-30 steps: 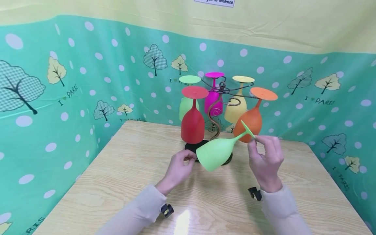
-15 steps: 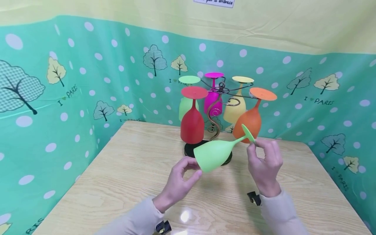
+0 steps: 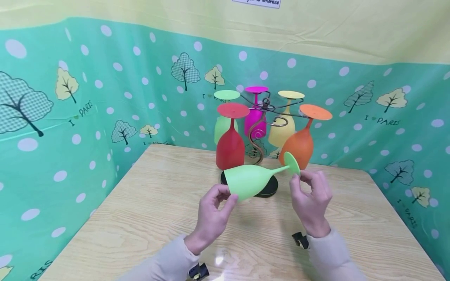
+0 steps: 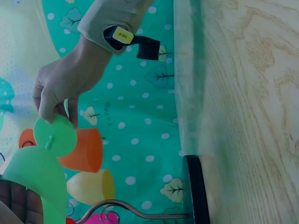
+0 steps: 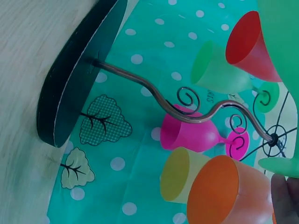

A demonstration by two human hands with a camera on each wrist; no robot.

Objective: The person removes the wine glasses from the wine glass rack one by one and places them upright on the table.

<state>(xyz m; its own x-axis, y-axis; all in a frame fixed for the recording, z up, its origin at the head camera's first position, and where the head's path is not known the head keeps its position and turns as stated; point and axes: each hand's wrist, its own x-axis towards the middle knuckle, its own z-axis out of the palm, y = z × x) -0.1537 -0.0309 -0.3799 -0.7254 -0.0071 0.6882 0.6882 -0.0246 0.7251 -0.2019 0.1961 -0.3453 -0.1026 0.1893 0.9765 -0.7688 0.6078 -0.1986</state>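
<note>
A light green wine goblet [image 3: 247,180] is held in the air, lying nearly sideways with its mouth to the left. My left hand [image 3: 211,214] grips the bowl near the rim, thumb on the near side; fingers show through the mouth in the left wrist view. At the other end, my right hand [image 3: 312,201] pinches the edge of the goblet's round foot [image 4: 55,135] between thumb and fingers. Behind it stands a metal goblet rack with a curled stem [image 5: 149,88] and a black base [image 3: 268,189], partly hidden by the green bowl.
Upside-down goblets hang from the rack: red [image 3: 230,150], another green [image 3: 221,127], magenta [image 3: 256,124], yellow [image 3: 282,130] and orange [image 3: 300,144]. Their rack stands on a wooden table [image 3: 147,203]. A patterned teal cloth [image 3: 140,105] closes off the back and sides.
My left hand has opened, come up to the goblet's mouth and taken hold of it. The goblet has shifted left and tipped closer to level; my right hand has moved slightly left with it.
</note>
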